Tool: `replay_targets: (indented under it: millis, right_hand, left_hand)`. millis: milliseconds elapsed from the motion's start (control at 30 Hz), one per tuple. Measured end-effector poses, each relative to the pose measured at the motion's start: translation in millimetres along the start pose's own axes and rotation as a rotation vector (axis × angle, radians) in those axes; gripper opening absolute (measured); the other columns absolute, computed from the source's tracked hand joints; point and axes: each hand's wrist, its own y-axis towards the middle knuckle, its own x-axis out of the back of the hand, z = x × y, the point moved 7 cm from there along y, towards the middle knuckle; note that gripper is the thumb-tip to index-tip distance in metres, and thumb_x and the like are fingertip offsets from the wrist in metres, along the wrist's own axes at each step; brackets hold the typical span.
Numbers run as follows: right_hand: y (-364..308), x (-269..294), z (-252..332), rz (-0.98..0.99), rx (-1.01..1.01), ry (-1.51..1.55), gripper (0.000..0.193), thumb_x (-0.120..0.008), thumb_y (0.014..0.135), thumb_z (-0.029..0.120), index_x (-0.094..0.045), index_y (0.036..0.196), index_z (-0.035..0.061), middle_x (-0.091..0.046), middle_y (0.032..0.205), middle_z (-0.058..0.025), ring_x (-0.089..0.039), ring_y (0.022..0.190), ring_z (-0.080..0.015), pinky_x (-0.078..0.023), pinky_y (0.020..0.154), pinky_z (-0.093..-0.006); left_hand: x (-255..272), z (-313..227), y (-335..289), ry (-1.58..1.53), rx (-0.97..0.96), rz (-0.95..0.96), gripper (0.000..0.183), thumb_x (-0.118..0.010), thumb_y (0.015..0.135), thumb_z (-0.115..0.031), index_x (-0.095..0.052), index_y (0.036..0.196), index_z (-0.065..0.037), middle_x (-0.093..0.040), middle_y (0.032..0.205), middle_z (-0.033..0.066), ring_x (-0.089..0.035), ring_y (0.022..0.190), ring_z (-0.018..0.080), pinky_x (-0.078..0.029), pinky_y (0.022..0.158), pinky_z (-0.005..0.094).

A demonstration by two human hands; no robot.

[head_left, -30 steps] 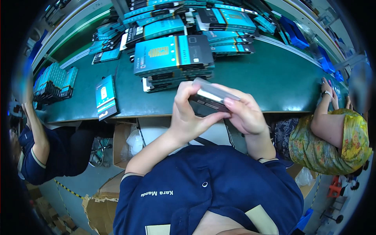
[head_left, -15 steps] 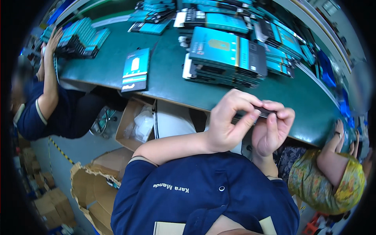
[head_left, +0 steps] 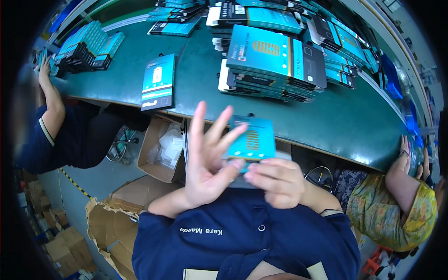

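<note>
In front of my chest, near the table's front edge, I hold a flat teal box (head_left: 259, 140) with an orange battery picture on its face. My right hand (head_left: 279, 183) is closed on its lower edge, with thumb and fingers pinched together. At the lower left corner of the box, my left hand (head_left: 207, 161) pinches with its thumb; three of its fingers stand spread upward, blurred by motion. The left index fingertip is hard to make out. Beyond my hands, on the green table (head_left: 198, 84), lies a stack of similar teal-and-black boxes (head_left: 275, 56).
A single teal box (head_left: 158, 81) lies left of the stack. More boxes (head_left: 88, 46) are piled at the far left and back. Below the edge stands an open carton (head_left: 156, 156) with clear plastic, near a torn carton (head_left: 105, 228). Co-workers sit at left and right.
The thing in my hands, seen edge-on before, now shows its teal face. Both hands have moved left and nearer my chest, and my left fingers have spread upward.
</note>
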Motion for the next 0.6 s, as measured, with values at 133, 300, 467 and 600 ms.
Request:
replay_targets:
  millis: [133, 300, 467, 600]
  right_hand:
    - [18, -12, -6, 0.001, -0.002, 0.025, 0.017, -0.067, 0.074, 0.005, -0.052, 0.066, 0.0078, -0.069, 0.108, -0.0148, -0.067, 0.100, -0.0307, -0.051, 0.091, -0.0441]
    - [-13, 33, -35, -0.251, -0.292, -0.274, 0.019, -0.070, 0.072, -0.005, -0.054, 0.077, 0.0051, -0.067, 0.093, -0.0122, -0.065, 0.087, -0.0274, -0.053, 0.079, -0.0399]
    - [-88, 92, -65, -0.936, -0.593, -0.232, 0.020, -0.062, 0.083, -0.010, -0.049, 0.081, 0.0041, -0.064, 0.090, -0.0130, -0.063, 0.083, -0.0217, -0.052, 0.076, -0.0312]
    - [-142, 104, -95, -1.023, -0.926, -0.012, 0.018, -0.062, 0.088, -0.007, -0.048, 0.084, 0.0038, -0.064, 0.091, -0.0118, -0.062, 0.086, -0.0167, -0.050, 0.081, -0.0278]
  left_hand:
    - [35, -34, -13, 0.465, -0.529, -0.112, 0.049, -0.047, 0.083, 0.018, -0.045, 0.126, -0.004, -0.026, 0.150, 0.0309, -0.040, 0.134, 0.0423, -0.043, 0.102, 0.0493]
    - [122, -79, 51, 0.910, -0.391, -0.056, 0.035, -0.050, 0.088, 0.008, -0.059, 0.120, -0.002, -0.034, 0.150, 0.0214, -0.051, 0.127, 0.0284, -0.041, 0.104, 0.0383]
    - [147, -63, 83, 1.388, -0.205, 0.166, 0.028, -0.052, 0.092, -0.001, -0.063, 0.118, -0.003, -0.046, 0.141, 0.0251, -0.044, 0.133, 0.0349, -0.037, 0.105, 0.0366]
    - [160, -48, 84, 1.822, -0.052, -0.324, 0.066, -0.066, 0.086, -0.042, -0.047, 0.136, -0.004, -0.043, 0.138, 0.0309, -0.048, 0.125, 0.0429, -0.042, 0.100, 0.0448]
